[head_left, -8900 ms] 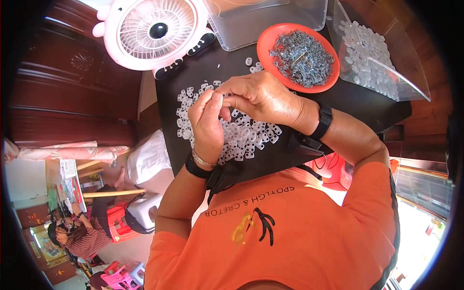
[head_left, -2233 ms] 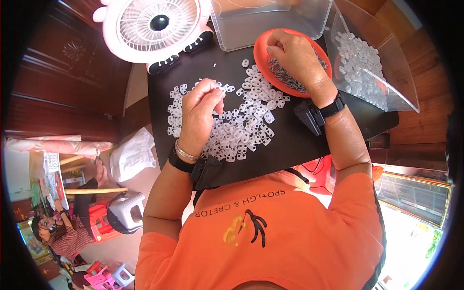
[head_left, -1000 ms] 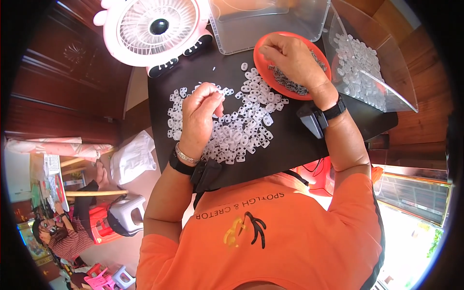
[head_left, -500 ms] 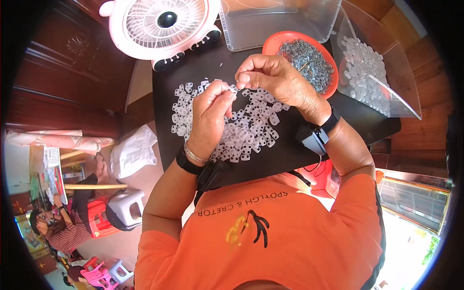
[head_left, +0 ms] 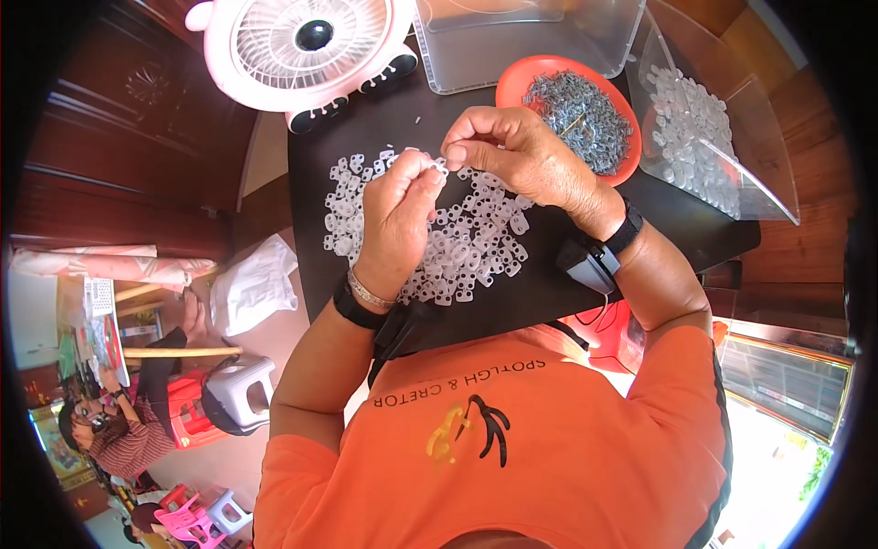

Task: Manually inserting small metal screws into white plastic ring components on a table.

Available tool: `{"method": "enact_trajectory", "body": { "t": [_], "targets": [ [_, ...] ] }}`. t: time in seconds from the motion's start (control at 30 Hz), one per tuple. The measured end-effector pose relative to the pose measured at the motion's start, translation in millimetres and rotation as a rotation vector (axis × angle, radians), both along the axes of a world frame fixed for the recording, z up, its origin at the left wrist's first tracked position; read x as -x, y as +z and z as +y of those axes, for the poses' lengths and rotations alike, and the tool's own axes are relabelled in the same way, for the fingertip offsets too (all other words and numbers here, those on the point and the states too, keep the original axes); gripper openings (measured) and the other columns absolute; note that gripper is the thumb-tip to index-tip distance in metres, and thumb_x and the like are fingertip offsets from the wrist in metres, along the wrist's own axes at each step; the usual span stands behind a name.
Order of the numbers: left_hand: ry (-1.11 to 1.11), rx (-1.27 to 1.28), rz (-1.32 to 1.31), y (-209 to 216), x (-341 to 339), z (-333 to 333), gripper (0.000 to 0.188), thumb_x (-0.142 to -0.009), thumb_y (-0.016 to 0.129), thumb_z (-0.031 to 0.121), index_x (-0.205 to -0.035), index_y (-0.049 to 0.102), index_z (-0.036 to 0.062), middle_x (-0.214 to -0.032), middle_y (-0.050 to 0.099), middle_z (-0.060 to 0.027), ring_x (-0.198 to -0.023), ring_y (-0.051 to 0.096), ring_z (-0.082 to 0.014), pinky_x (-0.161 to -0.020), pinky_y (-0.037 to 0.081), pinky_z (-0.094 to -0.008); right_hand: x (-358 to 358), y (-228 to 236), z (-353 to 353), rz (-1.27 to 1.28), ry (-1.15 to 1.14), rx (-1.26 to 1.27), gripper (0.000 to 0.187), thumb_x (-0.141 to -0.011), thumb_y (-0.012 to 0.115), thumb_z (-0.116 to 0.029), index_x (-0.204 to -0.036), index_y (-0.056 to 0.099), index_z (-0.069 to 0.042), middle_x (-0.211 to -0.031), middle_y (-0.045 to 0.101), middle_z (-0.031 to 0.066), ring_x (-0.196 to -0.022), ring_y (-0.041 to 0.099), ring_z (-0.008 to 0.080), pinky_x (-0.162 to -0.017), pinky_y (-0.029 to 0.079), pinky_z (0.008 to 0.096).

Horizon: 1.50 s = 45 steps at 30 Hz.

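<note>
Both hands meet above the black worktop (head_left: 549,293): left hand (head_left: 395,220) and right hand (head_left: 521,160) pinch one small translucent plastic clip (head_left: 437,167) over the matte heap of clips (head_left: 457,247).

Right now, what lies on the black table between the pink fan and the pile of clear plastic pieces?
In the head view, only bare black table lies between the pink fan and the clear plastic pieces.

My left hand (head_left: 398,215) pinches a small translucent white plastic clip (head_left: 437,167), smooth and slightly glossy; grey metal springs (head_left: 578,117) fill the glossy orange plastic bowl (head_left: 518,85) on the matt black counter (head_left: 549,288)
</note>
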<state>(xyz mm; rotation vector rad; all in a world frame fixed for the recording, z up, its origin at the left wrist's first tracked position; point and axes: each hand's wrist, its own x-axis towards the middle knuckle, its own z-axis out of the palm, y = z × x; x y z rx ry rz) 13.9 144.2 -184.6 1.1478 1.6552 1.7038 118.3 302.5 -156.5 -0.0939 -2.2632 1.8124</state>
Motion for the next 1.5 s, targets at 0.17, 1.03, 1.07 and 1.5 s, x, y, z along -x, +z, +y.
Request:
{"method": "enact_trajectory", "body": {
  "t": [0.17,1.03,1.07,1.5],
  "targets": [
    [0.009,0.005,0.025,1,0,1,0.014,-0.092,0.051,0.011,-0.083,0.054,0.0011,-0.063,0.046,0.0021,-0.054,0.042,-0.0043,-0.049,0.036,-0.0211,1,1,-1,-0.026,-0.023,-0.119,0.013,-0.092,0.060,-0.013,-0.093,0.062,-0.001,-0.082,0.060,-0.0010,-0.077,0.053,0.0056,-0.070,0.044,0.0221],
    [0.090,0.025,-0.044,1,11,2,0.017,-0.089,0.054,0.014,-0.080,0.057,0.0005,-0.059,0.048,0.0011,-0.053,0.044,-0.0057,-0.050,0.036,-0.0219,-1,3,5,0.093,-0.258,-0.479,0.014,-0.086,0.062,-0.019,-0.088,0.066,-0.006,-0.076,0.065,0.0096,-0.070,0.062,0.0274,-0.064,0.049,0.0348],
    [0.088,0.004,-0.066,1,16,2,0.017,-0.089,0.054,0.014,-0.080,0.057,0.0006,-0.060,0.048,0.0009,-0.054,0.044,-0.0057,-0.050,0.036,-0.0218,-2,3,12,0.142,-0.191,-0.609,0.012,-0.084,0.063,-0.017,-0.087,0.066,-0.006,-0.078,0.065,0.0091,-0.072,0.062,0.0276,-0.066,0.049,0.0355],
    [0.073,-0.109,-0.177,9,24,0,0.017,-0.090,0.051,0.013,-0.080,0.056,0.0001,-0.066,0.050,-0.0006,-0.059,0.046,-0.0064,-0.054,0.041,-0.0220,-13,-1,16,0.048,0.051,-1.135,0.009,-0.077,0.066,-0.013,-0.082,0.066,-0.006,-0.078,0.055,0.0039,-0.084,0.053,0.0244,-0.074,0.045,0.0372]
  ]
}}
